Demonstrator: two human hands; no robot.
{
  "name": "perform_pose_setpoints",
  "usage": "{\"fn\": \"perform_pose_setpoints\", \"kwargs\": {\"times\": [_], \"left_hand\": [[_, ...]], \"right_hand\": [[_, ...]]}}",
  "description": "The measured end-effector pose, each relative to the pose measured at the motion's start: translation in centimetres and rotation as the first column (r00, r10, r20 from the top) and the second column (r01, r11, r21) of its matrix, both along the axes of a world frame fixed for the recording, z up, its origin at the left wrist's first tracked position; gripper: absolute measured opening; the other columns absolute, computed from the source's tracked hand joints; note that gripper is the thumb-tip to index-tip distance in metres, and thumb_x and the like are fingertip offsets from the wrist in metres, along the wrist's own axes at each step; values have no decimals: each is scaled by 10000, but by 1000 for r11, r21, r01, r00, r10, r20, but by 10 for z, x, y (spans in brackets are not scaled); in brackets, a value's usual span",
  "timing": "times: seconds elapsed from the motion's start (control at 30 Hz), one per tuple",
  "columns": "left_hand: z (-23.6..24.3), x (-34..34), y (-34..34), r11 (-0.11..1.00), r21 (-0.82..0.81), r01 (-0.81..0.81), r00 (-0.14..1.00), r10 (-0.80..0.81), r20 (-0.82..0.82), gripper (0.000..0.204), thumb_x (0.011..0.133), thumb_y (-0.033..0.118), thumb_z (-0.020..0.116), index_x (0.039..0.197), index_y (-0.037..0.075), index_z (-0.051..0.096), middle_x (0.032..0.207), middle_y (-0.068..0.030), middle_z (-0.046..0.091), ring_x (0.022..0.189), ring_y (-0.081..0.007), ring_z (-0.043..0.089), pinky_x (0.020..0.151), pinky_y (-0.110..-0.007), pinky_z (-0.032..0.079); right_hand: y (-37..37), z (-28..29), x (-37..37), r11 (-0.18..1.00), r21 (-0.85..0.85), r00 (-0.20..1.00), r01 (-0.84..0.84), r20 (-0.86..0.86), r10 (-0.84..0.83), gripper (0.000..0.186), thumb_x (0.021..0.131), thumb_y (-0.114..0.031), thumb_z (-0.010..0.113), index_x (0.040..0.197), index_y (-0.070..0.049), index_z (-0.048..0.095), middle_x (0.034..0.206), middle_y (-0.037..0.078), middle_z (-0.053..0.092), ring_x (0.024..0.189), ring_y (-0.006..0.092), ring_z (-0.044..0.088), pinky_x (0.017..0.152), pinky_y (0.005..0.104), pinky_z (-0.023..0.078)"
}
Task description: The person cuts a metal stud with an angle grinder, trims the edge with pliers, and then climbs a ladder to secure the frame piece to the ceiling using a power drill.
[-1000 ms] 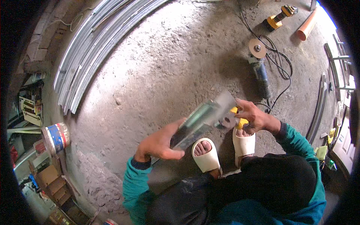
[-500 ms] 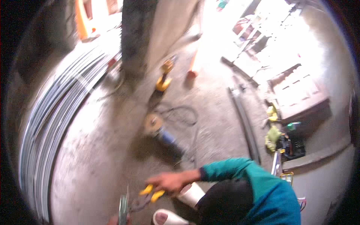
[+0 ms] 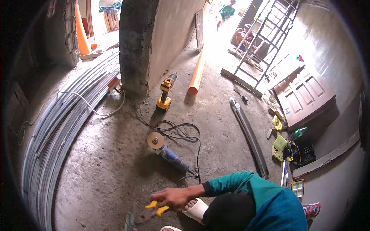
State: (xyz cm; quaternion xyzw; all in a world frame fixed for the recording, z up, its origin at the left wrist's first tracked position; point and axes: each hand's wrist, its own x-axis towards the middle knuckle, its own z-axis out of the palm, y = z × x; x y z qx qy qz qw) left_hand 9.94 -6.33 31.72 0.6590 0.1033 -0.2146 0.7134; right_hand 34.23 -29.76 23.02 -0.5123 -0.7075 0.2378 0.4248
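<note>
My right hand (image 3: 173,198) is closed around the yellow handles of a pair of snips (image 3: 150,211). Motion blurs their dark jaws, which point down and left. By the jaws, close to the lower edge, is a blurred greenish-grey metal piece (image 3: 130,221); whether they touch it I cannot tell. My left hand does not show clearly at the lower edge. On the concrete beyond my right hand lies a blue angle grinder (image 3: 171,158) with a tan disc, its black cord looped beside it. My light-coloured shoe (image 3: 197,210) shows under my wrist.
Long metal channels (image 3: 54,154) lie along the left. Ahead are a yellow drill (image 3: 165,94), an orange pipe (image 3: 197,75) and a wall end (image 3: 137,50). To the right lie a dark metal length (image 3: 249,138) and a panelled door (image 3: 306,98). A ladder (image 3: 266,42) and people (image 3: 226,12) are farther back.
The view has steadied and shifted slightly. The metal piece sits lower in view, and the left-hand fingers seen at the lower edge no longer show clearly. My right hand still grips the snips.
</note>
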Motion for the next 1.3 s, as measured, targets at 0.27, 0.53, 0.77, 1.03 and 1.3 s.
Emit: {"fn": "perform_pose_setpoints", "kwargs": {"times": [0.27,0.53,0.77,1.03,1.3], "left_hand": [[0,22,-52,298,943,-150,931,364,33,666,681,222,669,1262,-14,445,1149,-252,563,966,-397,581,769,-453,476],[-34,-15,-10,985,-138,-102,992,91,-86,750,615,148,802,1274,86,450,950,-1,542,861,-176,546,754,-336,468],[-13,16,-66,109,952,-285,902,367,228,620,734,191,640,1265,-36,412,1099,-298,567,949,-430,577,806,-477,471],[-42,-22,-3,999,-42,23,1000,-23,1,666,689,126,716,1261,-35,415,1017,-133,584,885,-293,573,756,-385,479],[-46,-9,-44,-20,957,-290,910,304,282,689,693,141,736,1267,-57,411,1030,-180,593,842,-285,613,759,-397,498]], "right_hand": [[-17,-14,-23,898,-386,971,212,-23,-238,474,573,-81,593,1029,33,538,990,211,432,876,409,502,732,457,434],[-3,-1,8,996,63,987,-56,153,46,352,609,-193,614,883,4,514,916,175,405,830,343,463,680,431,405],[-14,-32,-25,956,-194,972,222,-36,-233,417,561,-113,611,940,39,530,981,217,426,941,406,473,742,485,414],[-8,-7,-4,995,94,992,17,124,-28,453,535,-154,646,947,-7,528,1022,194,418,921,377,499,683,469,432],[-12,0,-22,948,-289,990,133,-16,-143,513,541,-57,608,1045,14,547,984,190,432,874,388,510,695,481,440]]}}
